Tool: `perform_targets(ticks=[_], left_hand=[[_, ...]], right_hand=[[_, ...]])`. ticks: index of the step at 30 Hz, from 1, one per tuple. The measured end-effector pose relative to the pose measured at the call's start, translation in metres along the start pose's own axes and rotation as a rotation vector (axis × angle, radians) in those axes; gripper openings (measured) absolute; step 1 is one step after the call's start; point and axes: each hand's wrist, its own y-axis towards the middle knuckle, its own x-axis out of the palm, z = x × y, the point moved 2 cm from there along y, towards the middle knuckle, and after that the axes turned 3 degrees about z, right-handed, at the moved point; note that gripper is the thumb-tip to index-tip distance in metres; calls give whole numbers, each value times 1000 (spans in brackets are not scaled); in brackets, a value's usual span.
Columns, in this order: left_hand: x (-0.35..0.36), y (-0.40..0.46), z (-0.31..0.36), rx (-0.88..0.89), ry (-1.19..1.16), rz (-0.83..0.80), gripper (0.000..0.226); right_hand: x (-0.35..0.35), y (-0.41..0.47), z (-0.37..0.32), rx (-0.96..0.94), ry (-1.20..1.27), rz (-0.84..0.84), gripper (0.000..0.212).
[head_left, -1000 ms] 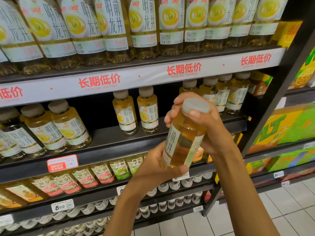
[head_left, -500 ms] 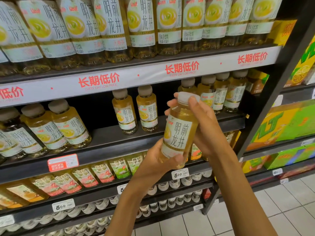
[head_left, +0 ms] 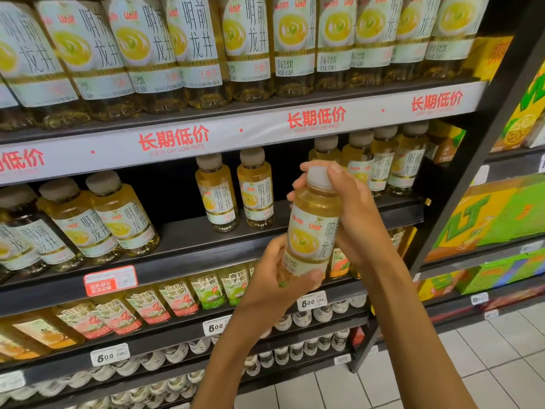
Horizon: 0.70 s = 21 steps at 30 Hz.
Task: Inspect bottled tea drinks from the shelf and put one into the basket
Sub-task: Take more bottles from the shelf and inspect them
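Observation:
A golden tea bottle (head_left: 312, 228) with a white cap and a pale label is held upright in front of the middle shelf. My left hand (head_left: 274, 284) grips its base from below. My right hand (head_left: 354, 219) wraps its neck and upper body, fingers round the cap. The label's cup picture and red brand mark face me. No basket is in view.
More of the same tea bottles stand on the middle shelf (head_left: 206, 240), two (head_left: 236, 190) just left of my hands. Larger bottles (head_left: 206, 48) fill the top shelf. Lower shelves hold other drinks and price tags (head_left: 109, 355). Green and yellow cartons (head_left: 495, 214) sit at right.
The bottle has been turned in my hands, so its label front with the cup picture now faces me. Both hands kept their grip and stayed in about the same place.

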Motion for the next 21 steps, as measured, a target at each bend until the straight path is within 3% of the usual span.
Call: perform_targets(ticks=[6, 10, 16, 21], left_hand=[[-4, 3, 7, 123, 105, 35, 57], [-5, 3, 8, 168, 79, 92, 59], [-9, -5, 9, 88, 24, -25, 54], [-6, -5, 9, 57, 24, -114, 56]], right_hand=[[1, -11, -10, -113, -85, -300, 40], [-5, -12, -10, -104, -71, -300, 42], [-6, -9, -7, -40, 87, -274, 60], [-1, -5, -11, -13, 210, -289, 48]])
